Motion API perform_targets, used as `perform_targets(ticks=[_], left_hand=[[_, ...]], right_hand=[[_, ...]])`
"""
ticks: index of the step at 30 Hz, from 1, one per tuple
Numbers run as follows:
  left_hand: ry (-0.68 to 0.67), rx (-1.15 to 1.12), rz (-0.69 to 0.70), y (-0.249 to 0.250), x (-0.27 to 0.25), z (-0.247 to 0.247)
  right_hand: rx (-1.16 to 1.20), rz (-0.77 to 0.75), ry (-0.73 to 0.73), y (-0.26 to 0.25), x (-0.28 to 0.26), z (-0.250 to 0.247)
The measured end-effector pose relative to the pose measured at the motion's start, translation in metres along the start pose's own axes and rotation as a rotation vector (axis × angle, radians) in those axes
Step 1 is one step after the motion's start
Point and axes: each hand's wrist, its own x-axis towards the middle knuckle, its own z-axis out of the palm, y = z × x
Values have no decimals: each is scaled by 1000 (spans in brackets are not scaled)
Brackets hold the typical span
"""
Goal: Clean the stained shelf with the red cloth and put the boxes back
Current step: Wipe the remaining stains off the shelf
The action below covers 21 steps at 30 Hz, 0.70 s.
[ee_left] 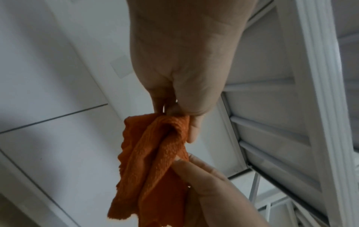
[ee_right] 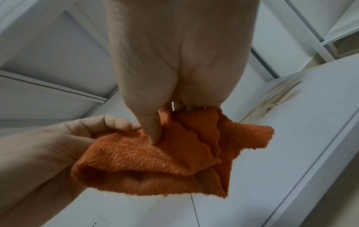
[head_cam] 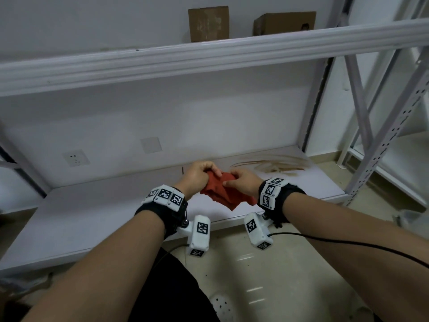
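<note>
Both hands hold the red cloth (head_cam: 220, 190) bunched above the lower white shelf (head_cam: 92, 217). My left hand (head_cam: 199, 175) grips its upper left part, fingers curled over the fabric. My right hand (head_cam: 241, 181) pinches the right side, thumb on top. In the left wrist view the cloth (ee_left: 153, 161) hangs from the left hand (ee_left: 180, 116). The right wrist view shows the thumb of the right hand (ee_right: 155, 130) pressed on the cloth (ee_right: 155, 165). A brown stain (head_cam: 274, 165) streaks the shelf's back right. Two cardboard boxes (head_cam: 209, 23) (head_cam: 284, 23) stand on the upper shelf (head_cam: 209, 56).
A white wall with a socket (head_cam: 76, 157) lies behind the shelf. A perforated grey upright (head_cam: 390, 145) and a second rack stand at the right. Tiled floor (head_cam: 278, 275) is below, with a cable (head_cam: 348, 244) trailing from the right wrist.
</note>
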Motion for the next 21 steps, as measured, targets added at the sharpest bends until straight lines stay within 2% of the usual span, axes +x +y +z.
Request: perform_targets(ticks=[4, 7, 11, 15, 18, 21], left_hand=[[49, 104, 34, -15, 28, 14], [46, 255, -17, -34, 49, 17], [34, 353, -108, -63, 75, 22], [-1, 335, -183, -96, 101, 33], [-80, 482, -219, -113, 125, 48], [-202, 633, -238, -111, 157, 71]], right_hand=[[-164, 54, 92, 21, 8, -8], [-240, 98, 114, 40, 21, -18], [-311, 147, 88, 73, 51, -27], [-363, 167, 25, 105, 84, -21], [-364, 163, -31, 127, 112, -17], [-399, 174, -9, 159, 141, -21]])
